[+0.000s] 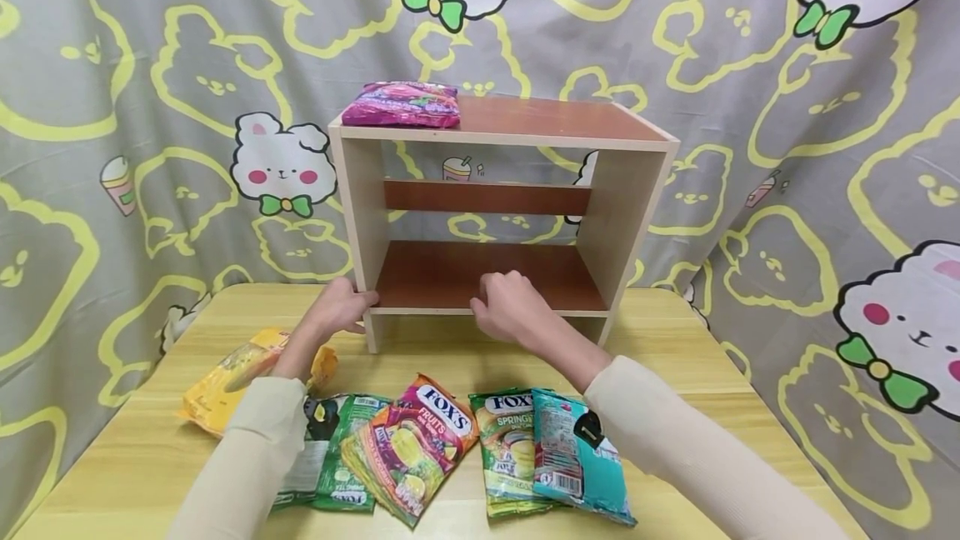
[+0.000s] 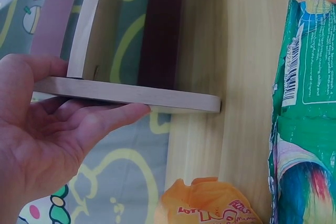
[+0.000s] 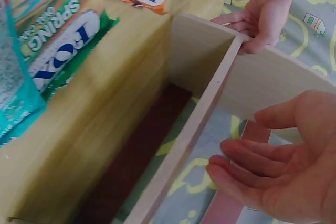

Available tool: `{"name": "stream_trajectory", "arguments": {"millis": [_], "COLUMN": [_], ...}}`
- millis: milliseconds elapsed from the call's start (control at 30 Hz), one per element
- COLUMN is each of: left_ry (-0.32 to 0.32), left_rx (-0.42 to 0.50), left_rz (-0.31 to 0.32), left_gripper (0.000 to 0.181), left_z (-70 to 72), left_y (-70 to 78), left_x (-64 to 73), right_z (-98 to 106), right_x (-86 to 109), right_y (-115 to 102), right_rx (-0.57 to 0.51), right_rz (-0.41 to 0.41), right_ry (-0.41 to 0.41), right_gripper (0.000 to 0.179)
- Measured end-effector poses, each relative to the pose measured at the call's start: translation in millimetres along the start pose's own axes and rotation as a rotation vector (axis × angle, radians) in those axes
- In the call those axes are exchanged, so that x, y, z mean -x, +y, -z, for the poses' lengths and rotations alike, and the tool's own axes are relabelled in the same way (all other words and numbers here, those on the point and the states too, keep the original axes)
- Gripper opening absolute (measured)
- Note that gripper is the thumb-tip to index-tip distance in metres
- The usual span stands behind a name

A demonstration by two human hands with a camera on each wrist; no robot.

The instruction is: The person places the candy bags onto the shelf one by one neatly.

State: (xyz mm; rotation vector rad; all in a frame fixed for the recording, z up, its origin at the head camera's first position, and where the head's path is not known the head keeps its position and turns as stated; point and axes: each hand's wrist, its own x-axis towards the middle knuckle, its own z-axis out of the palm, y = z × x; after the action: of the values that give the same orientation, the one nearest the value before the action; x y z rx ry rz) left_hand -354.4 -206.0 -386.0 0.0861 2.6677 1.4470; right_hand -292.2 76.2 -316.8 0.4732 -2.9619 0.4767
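Observation:
A small wooden shelf unit point(image 1: 510, 142) with pale side panels and reddish-brown boards stands on the table. At its left side panel point(image 2: 131, 92) is my left hand point(image 1: 341, 311), the thumb on the inner face and the fingers along the outer face, gripping the panel's edge. My right hand point(image 1: 513, 307) hovers in front of the middle board point(image 1: 435, 273). Its fingers point(image 3: 252, 171) are loosely bent with nothing between them, apart from the board's front edge in the right wrist view. A purple candy bag point(image 1: 402, 105) lies on the top board, at the left.
Orange-yellow bag point(image 1: 225, 382) lies at the table's left. Nearer the front are a green bag point(image 1: 348, 448), fanned Fox's Fruits bags point(image 1: 420, 448), a Fox's Spring bag point(image 1: 506, 448) and a teal bag point(image 1: 577, 457) overlapping it. A patterned curtain point(image 1: 187, 65) hangs behind.

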Motion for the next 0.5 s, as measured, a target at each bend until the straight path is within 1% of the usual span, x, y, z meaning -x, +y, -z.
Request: {"name": "stream_trajectory", "arguments": {"millis": [267, 400, 500], "left_ry": [0.001, -0.001, 0.003], "left_rx": [0.009, 0.010, 0.007], "left_rz": [0.000, -0.003, -0.001], "left_gripper": [0.054, 0.055, 0.054], "left_z": [0.3, 0.5, 0.9], "left_y": [-0.2, -0.4, -0.2], "left_x": [0.2, 0.6, 0.4], "right_z": [-9, -12, -13], "right_x": [7.4, 14.2, 20.3], "right_y": [21, 35, 48], "right_rx": [0.054, 0.102, 0.134], "right_rz": [-0.107, -0.136, -0.131], "right_ry": [-0.125, -0.175, -0.212], "right_gripper": [0.030, 0.036, 0.038]}}
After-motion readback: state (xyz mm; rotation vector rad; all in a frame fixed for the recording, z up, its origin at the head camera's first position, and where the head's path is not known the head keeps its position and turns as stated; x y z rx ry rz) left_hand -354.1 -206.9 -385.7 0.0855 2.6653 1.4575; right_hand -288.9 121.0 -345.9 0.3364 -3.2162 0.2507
